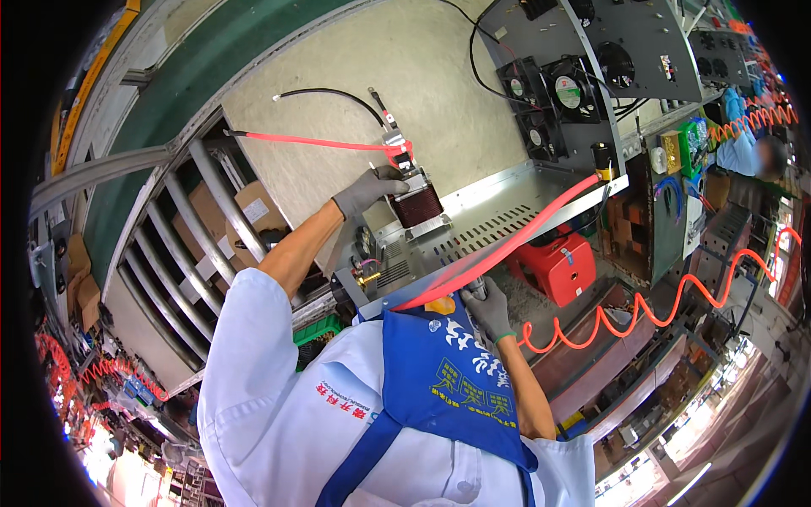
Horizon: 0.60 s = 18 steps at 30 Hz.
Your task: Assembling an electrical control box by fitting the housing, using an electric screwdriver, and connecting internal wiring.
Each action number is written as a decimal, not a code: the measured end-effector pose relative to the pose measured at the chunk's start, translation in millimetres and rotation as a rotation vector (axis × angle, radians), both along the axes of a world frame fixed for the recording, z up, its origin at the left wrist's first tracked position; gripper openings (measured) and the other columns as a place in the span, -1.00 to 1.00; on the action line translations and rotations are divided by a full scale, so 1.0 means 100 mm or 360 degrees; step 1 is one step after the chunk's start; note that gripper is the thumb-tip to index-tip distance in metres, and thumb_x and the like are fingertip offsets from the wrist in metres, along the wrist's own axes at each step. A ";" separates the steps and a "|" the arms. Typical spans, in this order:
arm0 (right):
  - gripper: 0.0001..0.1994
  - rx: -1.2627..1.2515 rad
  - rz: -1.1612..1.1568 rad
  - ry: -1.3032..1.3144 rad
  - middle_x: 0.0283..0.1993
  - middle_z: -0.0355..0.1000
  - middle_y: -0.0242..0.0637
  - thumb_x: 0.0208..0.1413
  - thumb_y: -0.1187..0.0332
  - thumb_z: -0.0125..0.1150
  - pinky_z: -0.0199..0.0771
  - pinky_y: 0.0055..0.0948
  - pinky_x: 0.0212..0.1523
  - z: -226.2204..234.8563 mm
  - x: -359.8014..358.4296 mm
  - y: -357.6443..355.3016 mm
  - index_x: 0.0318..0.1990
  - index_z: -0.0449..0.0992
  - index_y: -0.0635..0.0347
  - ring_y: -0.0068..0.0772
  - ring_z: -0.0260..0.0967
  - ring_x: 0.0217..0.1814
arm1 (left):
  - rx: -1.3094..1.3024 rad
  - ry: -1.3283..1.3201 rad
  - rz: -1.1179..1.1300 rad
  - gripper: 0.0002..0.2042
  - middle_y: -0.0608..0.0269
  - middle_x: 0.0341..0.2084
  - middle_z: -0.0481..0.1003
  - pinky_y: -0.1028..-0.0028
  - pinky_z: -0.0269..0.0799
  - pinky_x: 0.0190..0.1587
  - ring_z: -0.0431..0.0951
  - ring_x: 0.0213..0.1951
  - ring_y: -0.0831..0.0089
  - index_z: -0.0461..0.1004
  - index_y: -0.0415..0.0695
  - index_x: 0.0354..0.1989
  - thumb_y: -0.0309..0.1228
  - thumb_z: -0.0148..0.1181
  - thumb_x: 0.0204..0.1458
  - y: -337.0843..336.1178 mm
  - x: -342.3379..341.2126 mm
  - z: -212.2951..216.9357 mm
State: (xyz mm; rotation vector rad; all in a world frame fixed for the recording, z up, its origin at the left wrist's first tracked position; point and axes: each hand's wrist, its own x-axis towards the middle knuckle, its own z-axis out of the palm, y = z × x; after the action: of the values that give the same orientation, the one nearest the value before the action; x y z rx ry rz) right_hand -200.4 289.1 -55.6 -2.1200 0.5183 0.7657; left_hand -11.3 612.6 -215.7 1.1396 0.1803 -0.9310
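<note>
A transformer (420, 206) with a dark red winding and metal brackets stands at the left end of a sheet-metal chassis (515, 193) with slotted vents. My left hand (372, 189), in a grey glove, is closed on the transformer's upper left side. From its top run a thick red cable (312, 143) and a black cable (338, 92), both spread over the worktop. My right hand (490, 311), also gloved, is low beside the chassis's near edge, its fingers wrapped round a silvery tool (476, 288). Most of that tool is hidden, so its kind cannot be made out.
A grey panel with black fans (568, 91) rises at the chassis's far right. A thick red sleeve (507, 245) lies along the near edge. Under it is a red box (557, 266). An orange coiled hose (642, 325) stretches right. Metal rollers (224, 198) lie left of the worktop (448, 101).
</note>
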 end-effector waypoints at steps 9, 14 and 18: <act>-0.63 0.0083 -0.0038 0.0039 -0.32 0.53 -0.15 0.02 0.21 0.36 0.43 -0.39 -0.24 -0.11 -0.02 -0.04 -0.12 0.49 0.27 -0.49 0.41 -0.32 | 0.0052 -0.0080 0.0097 -0.45 0.15 -0.14 0.53 0.47 0.42 -0.10 0.51 -0.16 0.47 0.42 -0.37 0.06 -0.21 0.33 -0.01 -0.02 -0.05 0.03; -0.64 0.0123 -0.0126 0.0077 -0.33 0.52 -0.15 0.02 0.21 0.36 0.42 -0.37 -0.26 -0.08 -0.04 0.04 -0.15 0.49 0.29 -0.49 0.40 -0.33 | 0.0017 0.0052 0.0172 -0.42 0.14 -0.10 0.53 0.43 0.46 -0.04 0.53 -0.10 0.44 0.39 -0.36 0.10 -0.18 0.33 0.00 -0.08 -0.05 0.25; -0.62 0.0075 -0.0084 -0.0062 -0.33 0.53 -0.11 0.02 0.18 0.36 0.43 -0.33 -0.26 -0.16 -0.08 0.03 -0.16 0.49 0.31 -0.44 0.43 -0.33 | 0.0090 -0.0017 0.0092 -0.42 0.13 -0.07 0.52 0.39 0.48 -0.01 0.54 -0.08 0.42 0.39 -0.35 0.11 -0.16 0.31 0.02 -0.07 -0.04 0.25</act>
State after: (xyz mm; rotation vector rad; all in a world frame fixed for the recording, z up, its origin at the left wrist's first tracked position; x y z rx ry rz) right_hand -208.5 292.6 -71.1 -2.0655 0.5286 0.6993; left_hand -15.6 605.8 -190.7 1.1853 0.2310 -0.8729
